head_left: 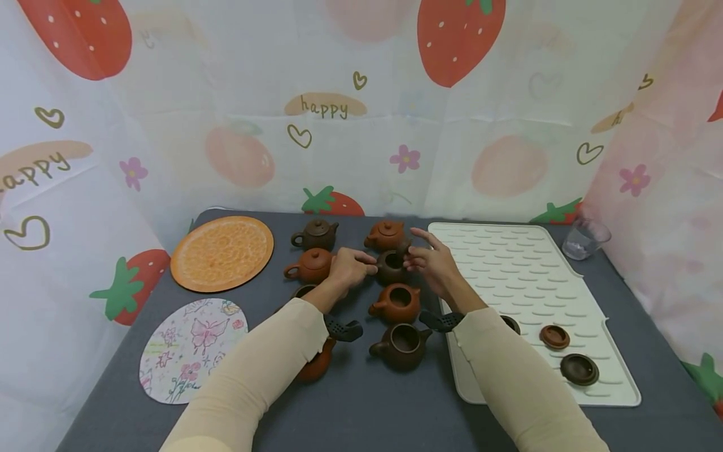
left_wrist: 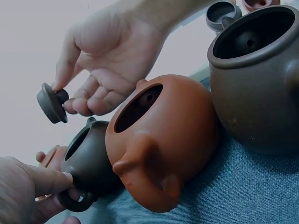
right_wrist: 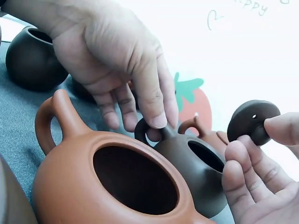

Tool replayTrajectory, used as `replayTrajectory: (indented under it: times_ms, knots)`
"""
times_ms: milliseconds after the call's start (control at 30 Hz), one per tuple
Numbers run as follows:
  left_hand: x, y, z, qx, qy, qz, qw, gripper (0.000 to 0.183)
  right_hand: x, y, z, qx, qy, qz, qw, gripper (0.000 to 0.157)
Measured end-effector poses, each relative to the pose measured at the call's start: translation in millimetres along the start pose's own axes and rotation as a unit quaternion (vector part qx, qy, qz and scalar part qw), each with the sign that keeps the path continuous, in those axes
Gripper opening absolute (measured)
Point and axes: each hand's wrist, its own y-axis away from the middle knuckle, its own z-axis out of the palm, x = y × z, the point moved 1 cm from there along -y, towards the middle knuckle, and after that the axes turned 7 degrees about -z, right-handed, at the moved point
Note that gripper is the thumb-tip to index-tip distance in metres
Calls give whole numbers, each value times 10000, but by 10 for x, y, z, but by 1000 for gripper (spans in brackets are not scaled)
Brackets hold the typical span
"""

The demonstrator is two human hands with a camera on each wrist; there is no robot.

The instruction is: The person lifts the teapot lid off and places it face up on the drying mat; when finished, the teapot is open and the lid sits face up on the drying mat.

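Note:
My left hand (head_left: 351,271) pinches the handle of a small dark brown teapot (head_left: 388,272), whose top is uncovered. Just above that pot's opening, my right hand (head_left: 433,263) holds a dark lid (right_wrist: 247,119) by its knob, between thumb and fingers. In the left wrist view the lid (left_wrist: 49,103) is tilted and apart from the pot. An uncovered reddish-orange teapot (head_left: 398,302) stands nearer to me, and a larger dark uncovered teapot (head_left: 402,348) is nearest. Behind the held pot sits an orange teapot (head_left: 386,235) with its lid on.
A left column has a lidded dark teapot (head_left: 317,235), a lidded orange teapot (head_left: 313,266) and further pots partly behind my left sleeve. Lids, including a dark lid (head_left: 579,370), lie on the white mat (head_left: 503,276). An orange round mat (head_left: 223,254) and glass (head_left: 585,238) flank the table.

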Motion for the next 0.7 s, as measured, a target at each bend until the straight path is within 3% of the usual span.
replayTrajectory:
  times_ms: [367, 500, 700]
  knots:
    - [-10, -11, 3, 14, 2, 14, 10000, 7, 10, 3, 23, -242, -896, 118, 9956, 37]
    - [-13, -18, 2, 16, 2, 5, 10000, 7, -8, -4, 30, -210, -588, 65, 9980, 34]
    - [-18, -17, -2, 1, 2, 9, 10000, 8, -79, 32, 24, -318, 336, -100, 9989, 44]
